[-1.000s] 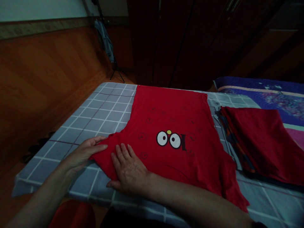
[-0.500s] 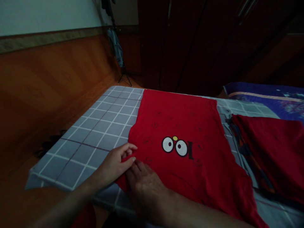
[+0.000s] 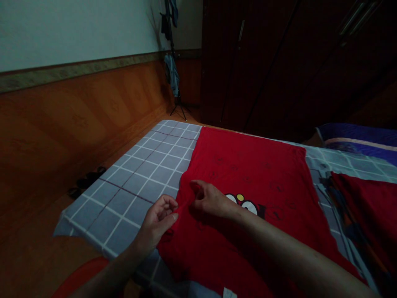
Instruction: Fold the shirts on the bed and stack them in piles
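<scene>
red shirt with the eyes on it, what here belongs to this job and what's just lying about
Job:
red shirt
left hand
right hand
checked cloth beneath
probably the clothes pile alongside

Just about, it seems:
blue cover
dark footwear
hanging blue garment

No readable text — white tag [image 3: 229,293], illegible

Red shirt [image 3: 254,165] on checked cloth [image 3: 136,169] | left hand [image 3: 163,215] at edge | right hand [image 3: 206,198] above print

Dark wardrobe [image 3: 248,70] beyond the checked cloth [image 3: 136,174]; coat stand [image 3: 172,45] beside it.
</scene>
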### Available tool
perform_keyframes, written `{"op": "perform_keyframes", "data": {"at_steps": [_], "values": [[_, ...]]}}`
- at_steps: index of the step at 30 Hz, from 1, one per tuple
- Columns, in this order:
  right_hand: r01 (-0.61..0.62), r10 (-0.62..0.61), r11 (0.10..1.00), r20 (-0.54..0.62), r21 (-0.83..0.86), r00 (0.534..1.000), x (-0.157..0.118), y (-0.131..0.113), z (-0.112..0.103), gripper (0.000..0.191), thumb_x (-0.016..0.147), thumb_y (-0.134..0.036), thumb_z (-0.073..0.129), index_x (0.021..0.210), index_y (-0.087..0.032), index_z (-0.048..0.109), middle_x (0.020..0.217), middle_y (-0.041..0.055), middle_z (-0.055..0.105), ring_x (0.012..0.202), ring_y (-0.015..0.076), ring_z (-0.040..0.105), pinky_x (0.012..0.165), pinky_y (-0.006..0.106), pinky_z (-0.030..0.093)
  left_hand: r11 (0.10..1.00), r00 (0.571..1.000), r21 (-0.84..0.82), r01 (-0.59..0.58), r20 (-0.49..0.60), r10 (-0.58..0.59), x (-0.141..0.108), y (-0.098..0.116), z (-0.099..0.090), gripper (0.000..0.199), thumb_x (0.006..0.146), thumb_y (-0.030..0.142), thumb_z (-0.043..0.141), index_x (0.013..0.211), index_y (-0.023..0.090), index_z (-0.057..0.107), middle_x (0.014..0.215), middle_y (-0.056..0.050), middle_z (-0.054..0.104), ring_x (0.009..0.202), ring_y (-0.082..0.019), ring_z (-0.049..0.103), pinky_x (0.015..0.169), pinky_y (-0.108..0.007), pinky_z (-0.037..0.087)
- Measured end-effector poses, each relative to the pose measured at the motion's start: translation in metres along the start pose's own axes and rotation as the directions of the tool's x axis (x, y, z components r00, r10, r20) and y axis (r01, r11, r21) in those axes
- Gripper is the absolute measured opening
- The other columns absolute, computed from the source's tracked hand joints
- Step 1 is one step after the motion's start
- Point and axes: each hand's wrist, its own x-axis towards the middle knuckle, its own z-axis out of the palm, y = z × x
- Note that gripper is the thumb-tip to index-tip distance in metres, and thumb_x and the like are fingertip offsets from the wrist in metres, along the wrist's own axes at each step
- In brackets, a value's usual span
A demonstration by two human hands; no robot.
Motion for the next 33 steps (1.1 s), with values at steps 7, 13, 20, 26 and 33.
{"op": "perform_keyframes", "data": {"at_steps": [7, 13, 20, 26, 33], "values": [[0.247, -0.342, 0.813, -0.089, -0.528, 0.935, 0.011, 0.001, 0.008, 0.020, 0.077, -0.022, 0.054, 0.095, -0.022, 0.063, 0.083, 0.0018, 0.067, 0.078, 0.0160, 0.061, 0.061, 0.023, 0.033, 0.959, 0.998, -0.274, 0.068, 0.010, -0.068, 0.007, -0.009, 0.000, 0.031, 0.065, 0.030, 0.076, 0.082, 0.018, 0.052, 0.070, 0.004, 0.055, 0.057, -0.006, 0.049, 0.056, -0.019, 0.037], [0.275, -0.422, 0.697, -0.069, -0.662, 0.904, 0.009, 0.014, 0.003, 0.019, 0.087, -0.020, 0.045, 0.081, -0.020, 0.063, 0.079, 0.0023, 0.063, 0.061, 0.0110, 0.051, 0.053, 0.026, 0.020, 0.977, 0.993, -0.191, 0.099, 0.078, -0.085, 0.009, -0.016, -0.008, 0.029, 0.069, 0.034, 0.073, 0.082, 0.019, 0.052, 0.069, 0.004, 0.052, 0.056, -0.007, 0.045, 0.055, -0.019, 0.035], [0.437, -0.453, 0.680, 0.130, -0.589, 0.882, 0.009, 0.012, -0.038, 0.021, 0.089, -0.021, 0.048, 0.082, -0.021, 0.068, 0.078, 0.0011, 0.063, 0.065, 0.0104, 0.051, 0.055, 0.024, 0.023, 0.994, 0.983, -0.048, 0.102, 0.155, -0.093, 0.009, -0.031, -0.018, 0.026, 0.070, 0.029, 0.069, 0.087, 0.020, 0.052, 0.077, 0.002, 0.053, 0.066, -0.010, 0.046, 0.059, -0.021, 0.034], [0.397, -0.413, 0.780, 0.078, -0.483, 0.907, 0.008, 0.007, -0.034, 0.015, 0.084, -0.025, 0.055, 0.088, -0.020, 0.068, 0.079, 0.0004, 0.064, 0.069, 0.0116, 0.053, 0.058, 0.023, 0.028, 0.995, 0.987, -0.044, 0.088, 0.141, -0.081, 0.008, -0.025, -0.016, 0.023, 0.071, 0.029, 0.066, 0.085, 0.020, 0.051, 0.071, 0.003, 0.049, 0.060, -0.009, 0.041, 0.057, -0.021, 0.031], [0.363, -0.385, 0.768, 0.073, -0.527, 0.920, -0.001, -0.001, -0.018, 0.014, 0.077, -0.025, 0.060, 0.089, -0.021, 0.066, 0.080, -0.0008, 0.060, 0.066, 0.0106, 0.049, 0.057, 0.023, 0.026, 0.996, 0.997, -0.084, 0.039, 0.067, -0.033, 0.008, -0.017, -0.011, 0.021, 0.069, 0.032, 0.066, 0.076, 0.019, 0.052, 0.066, 0.004, 0.044, 0.057, -0.009, 0.038, 0.056, -0.022, 0.030]]}}
